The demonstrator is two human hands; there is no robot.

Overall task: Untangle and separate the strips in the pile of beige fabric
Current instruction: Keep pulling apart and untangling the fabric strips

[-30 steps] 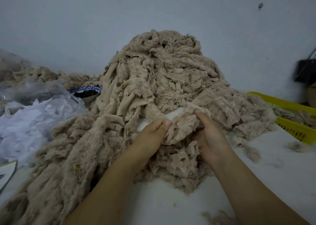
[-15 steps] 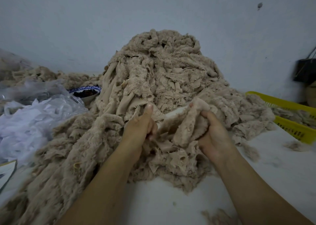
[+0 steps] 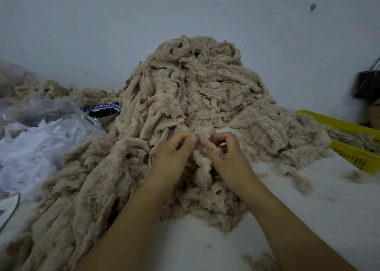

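One large pile of beige fabric [image 3: 195, 89] rises against the wall on a white table [image 3: 308, 219], its front edge spilling toward the viewer. Two hands meet at that front edge. The left hand [image 3: 174, 157] pinches the top of one fuzzy strip [image 3: 202, 147] between thumb and fingertips. The right hand [image 3: 228, 157], fingers curled, pinches the same strip just beside it, and the strip hangs down between the two wrists into the heap. Also present are one yellow basket [image 3: 349, 126] at right holding beige scraps, one blue-rimmed bowl [image 3: 102, 111] at left, and one clear plastic bag [image 3: 41, 147] of white scraps. Half a second earlier the hands were apart — left thumb raised, right hand gripping a broad fold — now they are almost touching on a narrow strip.
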